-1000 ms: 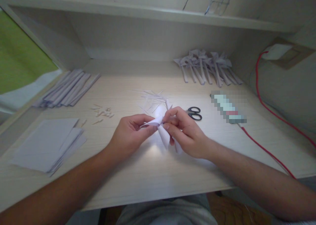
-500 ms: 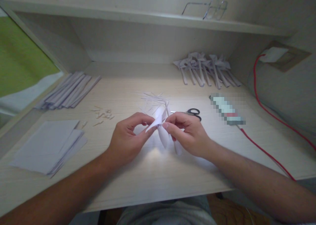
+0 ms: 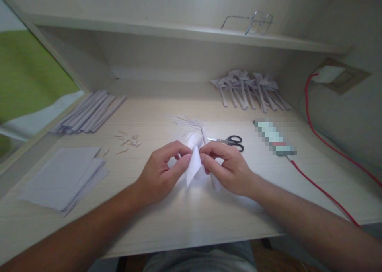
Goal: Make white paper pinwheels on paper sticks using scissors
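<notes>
Between both hands, over the middle of the desk, is a white paper pinwheel [image 3: 194, 164] with curled blades. My left hand [image 3: 165, 168] pinches its left side between thumb and fingers. From the right, my right hand [image 3: 228, 166] grips it close to the centre, fingertips almost meeting the left ones. A rolled paper stick [image 3: 204, 133] lies on the desk, partly hidden behind my right hand. Just beyond that hand rest scissors [image 3: 231, 140] with black handles. Thin paper strips [image 3: 186, 122] are scattered behind the pinwheel.
Several pinwheels on paper sticks [image 3: 244, 89] lie at the back right. Rolled paper sticks [image 3: 89, 112] are piled at the left, above a stack of paper sheets [image 3: 59, 178]. Small pale pieces [image 3: 128, 140] lie nearby. A phone [image 3: 274, 136] with a red cable [image 3: 325, 194] lies right.
The pinwheel has turned in my fingers, and a blade now points down toward me. My right hand has shifted slightly, uncovering more of the scissors. The view has tilted a little upward.
</notes>
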Demonstrator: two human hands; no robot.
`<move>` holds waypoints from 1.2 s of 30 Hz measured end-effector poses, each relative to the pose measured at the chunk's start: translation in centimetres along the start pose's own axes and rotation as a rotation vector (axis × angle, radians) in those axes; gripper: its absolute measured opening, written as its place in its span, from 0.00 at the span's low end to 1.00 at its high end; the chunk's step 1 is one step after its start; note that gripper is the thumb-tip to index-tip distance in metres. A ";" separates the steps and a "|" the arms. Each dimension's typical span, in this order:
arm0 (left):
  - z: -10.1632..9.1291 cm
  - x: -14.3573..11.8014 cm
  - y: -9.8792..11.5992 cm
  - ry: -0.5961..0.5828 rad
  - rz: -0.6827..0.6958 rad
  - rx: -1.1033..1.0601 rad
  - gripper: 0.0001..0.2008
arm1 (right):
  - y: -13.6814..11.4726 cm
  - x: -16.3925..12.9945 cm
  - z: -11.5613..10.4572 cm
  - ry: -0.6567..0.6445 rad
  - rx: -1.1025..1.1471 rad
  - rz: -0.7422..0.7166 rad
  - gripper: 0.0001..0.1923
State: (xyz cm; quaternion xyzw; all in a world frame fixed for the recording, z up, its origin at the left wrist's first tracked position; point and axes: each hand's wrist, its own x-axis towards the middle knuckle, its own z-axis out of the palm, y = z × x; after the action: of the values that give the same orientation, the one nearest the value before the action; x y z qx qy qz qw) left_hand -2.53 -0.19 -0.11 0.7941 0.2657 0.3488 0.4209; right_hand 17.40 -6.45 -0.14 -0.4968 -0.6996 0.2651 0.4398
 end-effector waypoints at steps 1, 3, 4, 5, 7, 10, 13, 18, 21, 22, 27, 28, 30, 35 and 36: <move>0.0 0.0 -0.1 -0.011 0.021 0.003 0.09 | 0.0 0.0 0.0 -0.009 -0.003 -0.008 0.09; 0.0 -0.1 -0.3 -0.033 0.057 0.007 0.09 | -0.1 0.0 -0.1 -0.036 -0.017 -0.025 0.09; -0.1 -0.1 -0.4 -0.044 0.071 0.009 0.09 | -0.1 0.0 -0.1 -0.052 -0.023 -0.035 0.08; -0.1 -0.1 -0.4 -0.055 0.082 0.011 0.08 | -0.2 0.0 -0.1 -0.064 -0.029 -0.047 0.08; -0.1 0.0 -0.4 -0.080 0.098 0.021 0.08 | -0.1 0.0 -0.2 -0.080 -0.042 -0.072 0.08; -0.2 0.0 -0.3 -0.102 0.125 0.036 0.08 | 0.1 -0.1 -0.2 -0.082 -0.065 -0.101 0.07; -0.1 0.1 -0.2 -0.106 0.140 0.046 0.08 | 0.2 -0.2 -0.2 -0.082 -0.066 -0.106 0.06; -0.1 0.1 -0.3 -0.109 0.155 0.053 0.08 | 0.4 -0.1 -0.2 -0.083 -0.072 -0.110 0.06; -0.1 0.1 -0.3 -0.118 0.155 0.076 0.08 | 0.4 -0.1 -0.2 -0.099 -0.063 -0.119 0.06; -0.2 0.1 -0.3 -0.124 0.154 0.081 0.08 | 0.4 -0.1 -0.2 -0.106 -0.062 -0.123 0.07; -0.2 -0.1 -0.4 -0.155 0.172 0.091 0.07 | 0.2 -0.1 -0.2 -0.128 -0.068 -0.132 0.07; -0.2 -0.1 -0.4 -0.157 0.175 0.098 0.07 | 0.2 -0.1 -0.3 -0.130 -0.068 -0.132 0.07; -0.1 -0.1 -0.4 -0.157 0.173 0.106 0.07 | 0.2 -0.1 -0.3 -0.130 -0.064 -0.135 0.07; -0.2 -0.1 -0.4 -0.106 0.148 0.111 0.08 | 0.5 -0.1 0.2 -0.073 0.004 -0.039 0.07; -0.1 0.0 -0.4 -0.090 0.142 0.119 0.08 | 0.5 -0.2 0.3 -0.046 0.027 -0.002 0.07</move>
State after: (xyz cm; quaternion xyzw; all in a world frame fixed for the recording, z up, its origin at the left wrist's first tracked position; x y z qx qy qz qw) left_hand -2.72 0.03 -0.37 0.8494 0.2097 0.3255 0.3587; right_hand 17.35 -6.39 -0.77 -0.4839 -0.7063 0.2856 0.4306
